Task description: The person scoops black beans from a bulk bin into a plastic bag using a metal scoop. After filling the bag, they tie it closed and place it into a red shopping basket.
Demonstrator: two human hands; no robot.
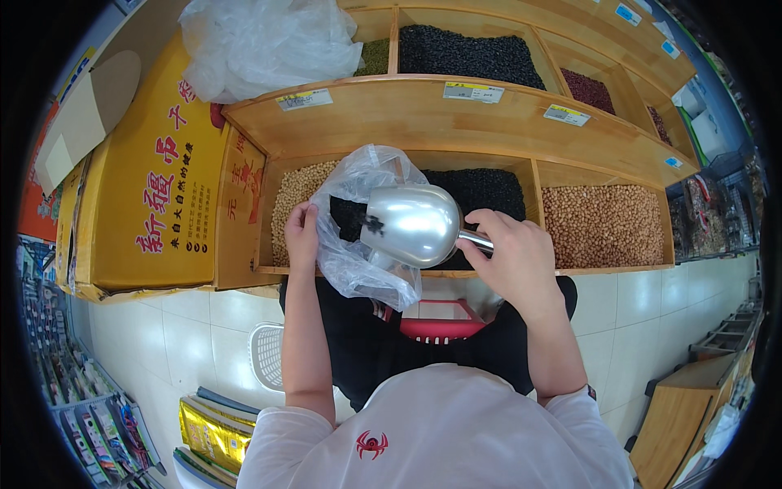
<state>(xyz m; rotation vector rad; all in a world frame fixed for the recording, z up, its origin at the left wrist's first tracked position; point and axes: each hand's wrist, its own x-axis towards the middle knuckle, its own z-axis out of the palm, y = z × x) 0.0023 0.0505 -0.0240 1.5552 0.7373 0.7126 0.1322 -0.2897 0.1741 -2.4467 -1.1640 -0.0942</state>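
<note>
My right hand (pixel 510 250) grips the handle of a shiny metal scoop (pixel 418 223), tilted with its mouth to the left at the opening of a clear plastic bag (pixel 372 275). Several black beans lie at the scoop's lip, and more black beans (pixel 347 219) show inside the bag. My left hand (pixel 302 235) pinches the bag's left rim between thumb and fingers. Bag and scoop are over the front row of a wooden bin, in front of the compartment of black beans (pixel 476 183). Part of that compartment is hidden by the scoop.
Soybeans (pixel 296 183) lie left and light-brown beans or peanuts (pixel 602 226) right, behind wooden dividers. An upper row holds black beans (pixel 470 55), green beans (pixel 374 56) and crumpled plastic bags (pixel 263 49). A yellow carton (pixel 153 202) stands left; a white basket (pixel 267 357) is on the floor.
</note>
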